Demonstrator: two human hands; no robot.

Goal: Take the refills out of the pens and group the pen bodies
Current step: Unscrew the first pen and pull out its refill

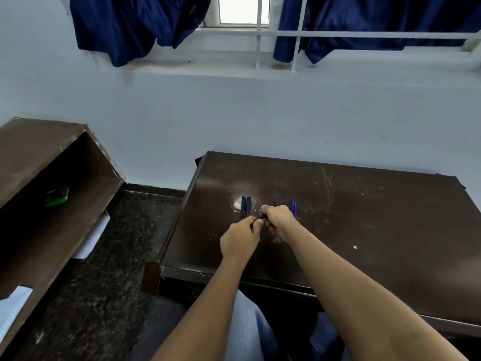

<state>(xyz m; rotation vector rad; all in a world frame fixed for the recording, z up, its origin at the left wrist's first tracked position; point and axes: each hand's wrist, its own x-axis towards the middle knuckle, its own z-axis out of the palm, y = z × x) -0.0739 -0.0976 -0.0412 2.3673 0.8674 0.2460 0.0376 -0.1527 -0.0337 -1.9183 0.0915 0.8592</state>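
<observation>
Two dark pen bodies [246,207] lie side by side on the brown table [364,217], just beyond my left hand. A few blue refills [293,207] lie together to the right, behind my right hand. Between my two hands is a dark pen [261,218], mostly hidden by fingers. My left hand [240,239] pinches its near end. My right hand [277,220] grips its far end. Both hands hover just above the tabletop, close together.
The table stands against a pale wall under a barred window with blue curtains [135,24]. A brown open shelf [52,183] with a green object [57,195] inside stands at the left. Dark speckled floor [125,243] lies between shelf and table.
</observation>
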